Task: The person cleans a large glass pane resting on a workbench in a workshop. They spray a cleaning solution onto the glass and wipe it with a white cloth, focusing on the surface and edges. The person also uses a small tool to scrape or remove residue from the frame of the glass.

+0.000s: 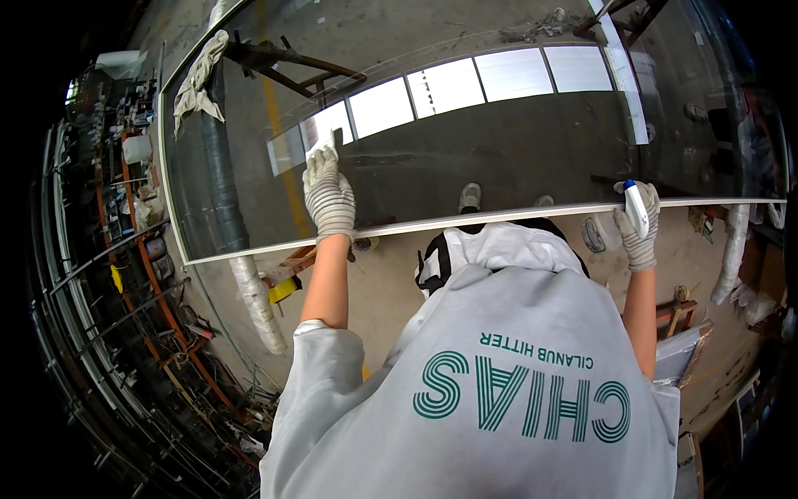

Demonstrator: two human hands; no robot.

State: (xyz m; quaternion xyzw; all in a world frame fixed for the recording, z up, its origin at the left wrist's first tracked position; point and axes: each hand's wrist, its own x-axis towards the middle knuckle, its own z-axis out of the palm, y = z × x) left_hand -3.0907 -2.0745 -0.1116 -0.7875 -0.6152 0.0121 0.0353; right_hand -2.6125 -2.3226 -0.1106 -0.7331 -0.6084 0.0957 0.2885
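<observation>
A large framed glass pane lies in front of me across padded supports. My left hand, in a striped knit glove, reaches over the near frame edge onto the glass. A crumpled white cloth is under its fingertips; whether it is fabric or paper I cannot tell. At the pane's near edge on the right, my gloved right hand is closed around a slim white handheld tool with a blue end. The tool's working part is not clear.
A pale rag drapes over the pane's far left corner. Wrapped support bars run beneath the glass. At left stands a rack of long metal profiles. A clear plastic tub sits below the near edge.
</observation>
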